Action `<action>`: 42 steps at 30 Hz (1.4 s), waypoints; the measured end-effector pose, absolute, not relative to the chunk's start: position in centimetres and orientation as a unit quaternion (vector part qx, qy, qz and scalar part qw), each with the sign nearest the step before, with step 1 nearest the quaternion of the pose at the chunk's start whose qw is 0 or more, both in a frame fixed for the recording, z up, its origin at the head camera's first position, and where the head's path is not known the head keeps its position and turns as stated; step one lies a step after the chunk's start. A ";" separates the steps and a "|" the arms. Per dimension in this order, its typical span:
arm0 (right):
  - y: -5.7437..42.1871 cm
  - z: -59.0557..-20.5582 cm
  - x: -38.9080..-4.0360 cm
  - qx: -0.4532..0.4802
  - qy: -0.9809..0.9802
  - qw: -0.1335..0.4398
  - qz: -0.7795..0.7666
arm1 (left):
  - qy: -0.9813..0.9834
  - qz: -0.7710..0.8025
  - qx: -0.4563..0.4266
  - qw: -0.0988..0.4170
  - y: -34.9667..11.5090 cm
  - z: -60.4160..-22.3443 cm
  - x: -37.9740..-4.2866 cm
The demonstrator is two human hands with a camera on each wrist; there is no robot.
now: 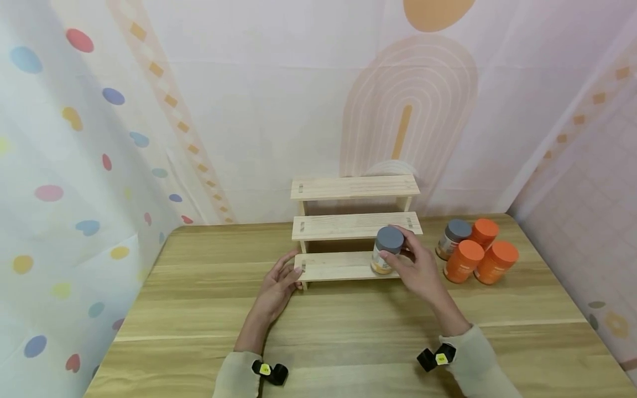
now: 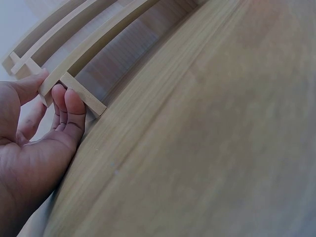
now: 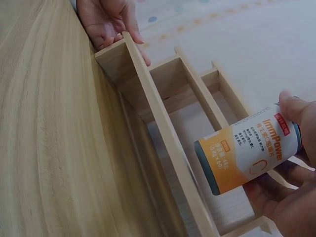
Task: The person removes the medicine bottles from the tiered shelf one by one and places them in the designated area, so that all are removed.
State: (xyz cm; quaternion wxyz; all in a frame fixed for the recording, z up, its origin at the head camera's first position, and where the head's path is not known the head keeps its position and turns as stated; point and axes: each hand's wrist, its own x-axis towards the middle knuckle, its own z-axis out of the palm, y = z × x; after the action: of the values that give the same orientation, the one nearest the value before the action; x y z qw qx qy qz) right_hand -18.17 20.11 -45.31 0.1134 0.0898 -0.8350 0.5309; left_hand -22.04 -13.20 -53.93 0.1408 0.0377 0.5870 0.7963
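Observation:
A three-tier wooden shelf (image 1: 343,265) stands on the table against the backdrop. With thumb and fingers my left hand (image 1: 276,284) grips the left end of its lowest board; the left wrist view shows the thumb on top and fingertips under the board (image 2: 94,47). In my right hand (image 1: 419,270) is a grey-lidded supplement bottle (image 1: 387,251), held upright over the right part of the lowest board. The right wrist view shows the bottle's white and orange label (image 3: 249,150), with thumb and fingers around its lid end.
Right of the shelf stand several more bottles: one grey-lidded bottle (image 1: 454,239) and orange bottles (image 1: 464,261) close together. A patterned cloth backdrop (image 1: 278,110) rises behind and along both sides of the wooden table (image 1: 199,309).

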 end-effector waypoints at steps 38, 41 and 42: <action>28.9 -44.9 -13.4 0.124 -0.816 0.186 0.532 | 0.588 0.795 0.034 0.146 -13.1 -53.8 -22.0; 29.5 -45.1 -12.9 0.115 -0.822 0.181 0.527 | 0.587 0.796 0.035 0.147 -13.2 -53.8 -22.0; 29.6 -45.2 -12.8 0.113 -0.823 0.180 0.527 | 0.587 0.795 0.036 0.147 -13.2 -53.8 -22.0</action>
State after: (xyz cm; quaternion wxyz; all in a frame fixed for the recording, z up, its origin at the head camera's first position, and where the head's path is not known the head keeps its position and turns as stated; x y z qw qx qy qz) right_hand -12.79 29.59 -45.23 0.1798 0.1131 -0.8232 0.5266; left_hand -21.99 -13.18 -53.79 0.1472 0.0358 0.5867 0.7955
